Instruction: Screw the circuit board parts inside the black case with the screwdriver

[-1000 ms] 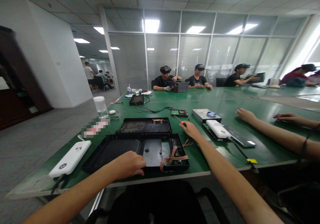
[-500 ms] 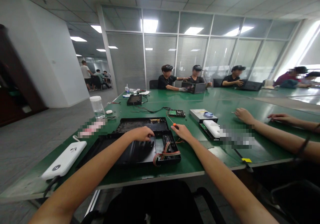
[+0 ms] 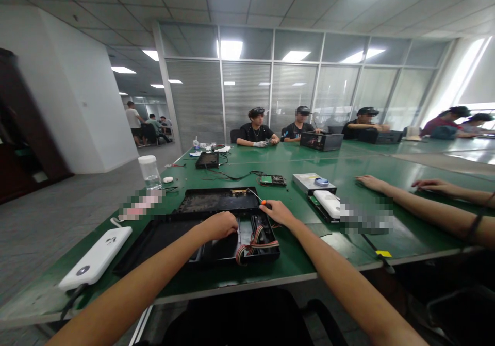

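Note:
My right hand [image 3: 280, 213] is closed round a screwdriver [image 3: 265, 203] with an orange and black handle. Its thin shaft slants up and left over the rear part of a black metal casing [image 3: 162, 240]. My left hand [image 3: 222, 225] hangs over the middle of this casing with curled fingers; its fingertips are hidden, so I cannot make out what is in them. A striped ribbon cable [image 3: 257, 244] loops over the casing's right end. A black panel [image 3: 211, 200] with a small brass-coloured piece [image 3: 238, 193] lies along the far side.
A green circuit board [image 3: 273, 180] and black cables lie behind. To the right are a silver drive [image 3: 309, 181] and a white device [image 3: 327, 204]. A white power bank [image 3: 96, 259] and jar [image 3: 149, 171] stand left. A neighbour's arm [image 3: 417, 204] rests on the table [image 3: 340, 256].
My left hand has come nearer to me over the casing. The screwdriver tip has moved left and lower. Across the table, a person has drawn an arm back and a computer case has shifted right.

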{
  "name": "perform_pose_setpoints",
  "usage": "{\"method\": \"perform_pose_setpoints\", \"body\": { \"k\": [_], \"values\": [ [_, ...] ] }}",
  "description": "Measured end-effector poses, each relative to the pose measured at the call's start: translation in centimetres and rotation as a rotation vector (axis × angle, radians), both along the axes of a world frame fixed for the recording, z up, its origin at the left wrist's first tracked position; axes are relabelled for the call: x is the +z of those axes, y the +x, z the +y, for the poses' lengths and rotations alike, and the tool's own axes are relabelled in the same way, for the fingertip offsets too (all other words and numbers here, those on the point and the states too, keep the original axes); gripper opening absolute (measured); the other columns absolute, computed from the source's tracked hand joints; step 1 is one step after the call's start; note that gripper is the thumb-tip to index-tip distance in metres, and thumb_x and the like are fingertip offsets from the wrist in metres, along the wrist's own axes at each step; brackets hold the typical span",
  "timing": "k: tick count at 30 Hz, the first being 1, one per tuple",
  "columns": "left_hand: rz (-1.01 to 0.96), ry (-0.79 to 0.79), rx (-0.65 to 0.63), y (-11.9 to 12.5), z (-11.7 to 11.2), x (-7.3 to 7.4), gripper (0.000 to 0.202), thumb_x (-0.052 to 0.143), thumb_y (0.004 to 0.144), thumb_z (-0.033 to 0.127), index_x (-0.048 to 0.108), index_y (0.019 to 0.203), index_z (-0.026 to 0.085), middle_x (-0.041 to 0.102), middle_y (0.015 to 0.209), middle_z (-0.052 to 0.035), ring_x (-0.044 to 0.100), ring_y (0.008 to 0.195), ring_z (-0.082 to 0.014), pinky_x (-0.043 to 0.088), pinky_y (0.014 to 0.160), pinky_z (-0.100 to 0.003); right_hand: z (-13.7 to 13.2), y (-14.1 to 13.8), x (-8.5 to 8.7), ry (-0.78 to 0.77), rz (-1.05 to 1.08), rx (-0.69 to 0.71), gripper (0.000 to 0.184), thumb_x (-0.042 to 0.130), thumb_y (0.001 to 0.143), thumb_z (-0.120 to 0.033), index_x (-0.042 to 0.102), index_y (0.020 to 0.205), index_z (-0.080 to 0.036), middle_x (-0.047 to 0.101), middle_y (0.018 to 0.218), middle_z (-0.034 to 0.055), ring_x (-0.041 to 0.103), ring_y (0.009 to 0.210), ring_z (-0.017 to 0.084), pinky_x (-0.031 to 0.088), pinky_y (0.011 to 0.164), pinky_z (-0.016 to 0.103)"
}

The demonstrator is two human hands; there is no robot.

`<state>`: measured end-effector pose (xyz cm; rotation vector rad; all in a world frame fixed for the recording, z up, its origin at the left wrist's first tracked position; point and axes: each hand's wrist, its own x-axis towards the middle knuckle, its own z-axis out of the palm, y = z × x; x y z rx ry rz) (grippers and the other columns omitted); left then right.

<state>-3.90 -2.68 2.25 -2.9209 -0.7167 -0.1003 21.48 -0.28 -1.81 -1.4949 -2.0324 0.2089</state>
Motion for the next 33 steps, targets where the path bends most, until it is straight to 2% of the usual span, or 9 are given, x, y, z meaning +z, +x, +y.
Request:
{"method": "perform_pose_setpoints", "body": {
  "k": [4,6,10,14,19,23,28,31,33],
  "values": [
    [-0.085,0.027,-0.022,1.3,1.3,1.2,0.020,0.046,0.076,0.014,0.065,0.077,0.018,0.064,0.076,-0.0028,0.057,0.072,-0.0142,0.040,0.072,-0.022,-0.2,-0.3,0.1,-0.022,0.017,0.043,0.040,0.041,0.079,-0.048,0.063,0.077,-0.015,0.064,0.070,0.0049,0.056,0.065,0.016,0.037,0.059,0.023],
    [-0.140,0.020,-0.041,2.4,2.3,1.2,0.020,0.046,0.076,0.014,0.065,0.081,0.016,0.065,0.079,-0.0034,0.058,0.074,-0.0142,0.040,0.074,-0.022,-0.2,-0.3,0.2,-0.026,0.018,0.056,0.042,0.039,0.080,-0.049,0.062,0.072,-0.015,0.062,0.064,0.0041,0.055,0.061,0.015,0.037,0.057,0.023],
    [-0.213,-0.024,-0.055,4.2,3.9,-0.3,0.019,0.047,0.077,0.016,0.064,0.085,0.014,0.065,0.083,-0.0043,0.058,0.078,-0.0132,0.040,0.076,-0.021,0.0,0.4,0.4,0.058,0.040,-0.031,0.044,0.036,0.080,-0.051,0.061,0.074,-0.015,0.062,0.065,0.0043,0.055,0.060,0.016,0.036,0.056,0.023],
    [-0.267,-0.046,-0.035,4.2,4.1,-2.1,0.019,0.045,0.080,0.017,0.063,0.087,0.013,0.064,0.089,-0.0049,0.057,0.083,-0.0133,0.040,0.079,-0.022,0.0,0.8,0.6,0.114,0.039,-0.049,0.043,0.035,0.081,-0.050,0.061,0.076,-0.016,0.063,0.070,0.0051,0.055,0.063,0.017,0.036,0.057,0.023],
    [-0.268,-0.061,-0.019,3.6,3.8,-2.6,0.019,0.043,0.083,0.018,0.061,0.089,0.013,0.063,0.091,-0.0057,0.056,0.086,-0.0138,0.040,0.081,-0.024,0.1,0.7,0.5,0.091,0.063,-0.016,0.037,0.039,0.078,-0.048,0.059,0.075,-0.017,0.062,0.071,0.0043,0.054,0.065,0.016,0.036,0.059,0.024],
    [-0.314,-0.070,0.007,3.7,3.9,-2.7,0.020,0.041,0.085,0.018,0.060,0.089,0.013,0.062,0.091,-0.0057,0.055,0.086,-0.0137,0.040,0.082,-0.024,0.9,1.4,-0.1,0.001,0.220,0.013,0.027,0.049,0.072,-0.039,0.051,0.088,-0.017,0.059,0.079,0.0022,0.052,0.068,0.014,0.038,0.064,0.025],
    [-0.380,-0.069,0.021,4.0,3.8,-3.1,0.020,0.039,0.086,0.018,0.058,0.089,0.013,0.061,0.091,-0.0057,0.054,0.086,-0.0136,0.040,0.082,-0.024,1.8,2.0,-0.3,-0.165,0.543,0.113,0.033,0.044,0.068,-0.022,0.035,0.100,-0.018,0.050,0.073,-0.0037,0.043,0.049,0.007,0.036,0.047,0.021],
    [-0.373,-0.068,0.016,4.1,3.8,-3.2,0.019,0.039,0.085,0.018,0.057,0.089,0.013,0.060,0.090,-0.0059,0.054,0.085,-0.0139,0.040,0.081,-0.024,1.5,2.3,0.7,-0.148,0.679,0.234,0.034,0.048,0.068,-0.025,0.036,0.099,-0.018,0.048,0.069,-0.0052,0.043,0.046,0.006,0.036,0.046,0.020],
    [-0.356,-0.071,-0.001,4.1,3.7,-3.2,0.017,0.041,0.084,0.018,0.058,0.087,0.013,0.060,0.087,-0.0060,0.054,0.084,-0.0143,0.040,0.080,-0.024,1.1,2.7,1.7,-0.119,0.735,0.277,0.031,0.048,0.071,-0.033,0.039,0.097,-0.018,0.051,0.067,-0.0042,0.043,0.045,0.006,0.036,0.044,0.020]
  ]
}}
